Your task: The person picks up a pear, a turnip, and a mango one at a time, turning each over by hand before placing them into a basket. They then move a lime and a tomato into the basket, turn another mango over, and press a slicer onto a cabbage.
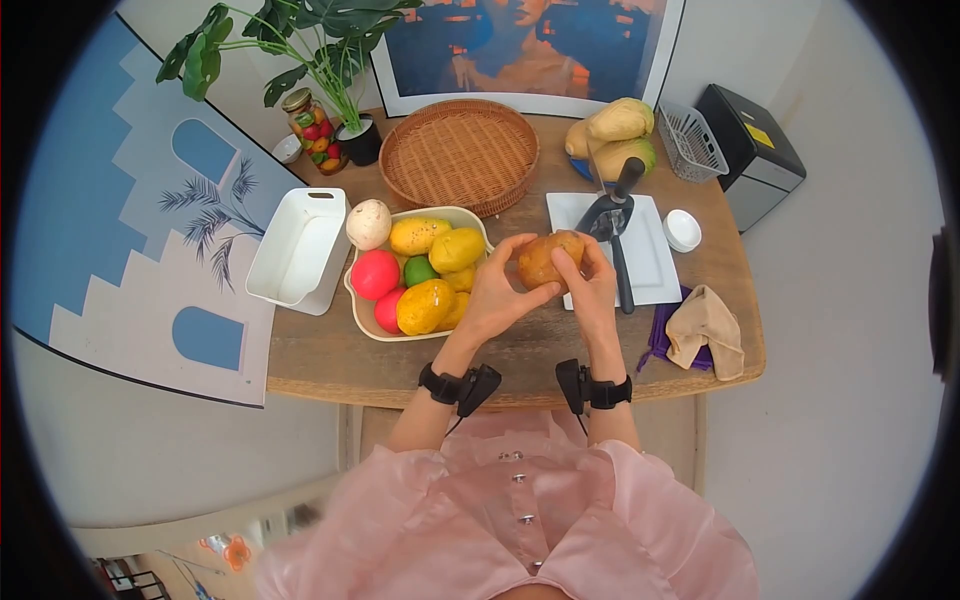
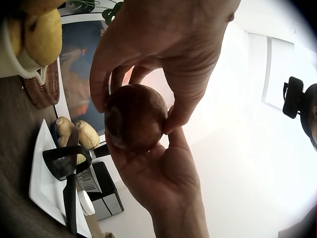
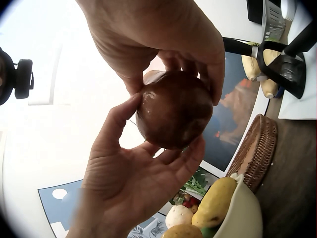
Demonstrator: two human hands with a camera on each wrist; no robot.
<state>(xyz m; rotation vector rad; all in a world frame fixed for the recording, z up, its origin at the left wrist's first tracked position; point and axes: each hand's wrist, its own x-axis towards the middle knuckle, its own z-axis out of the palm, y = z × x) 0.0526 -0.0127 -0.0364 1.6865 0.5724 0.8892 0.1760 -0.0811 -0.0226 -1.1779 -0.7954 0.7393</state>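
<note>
Between both hands, above the table's front part, is a round orange-brown fruit or vegetable [image 1: 545,260]; it looks dark and glossy in the left wrist view [image 2: 136,118] and the right wrist view [image 3: 174,110]. My left hand [image 1: 500,292] grips its left side, thumb below. My right hand [image 1: 592,285] holds the other side, thumb across its front. Just behind and to the right, a white square tray [image 1: 652,265] bears a black-handled knife [image 1: 622,270] and a black-handled tool [image 1: 606,215]. Left of the hands stands a cream basin [image 1: 355,310] of yellow, pink, green and white produce.
An empty white bin [image 1: 285,262] stands at the left, a round wicker tray [image 1: 460,150] at the back. Pale gourds [image 1: 620,120], a grey basket [image 1: 690,145] and a black box [image 1: 750,150] are back right. A white bowl [image 1: 683,230] and beige cloth [image 1: 705,330] lie right.
</note>
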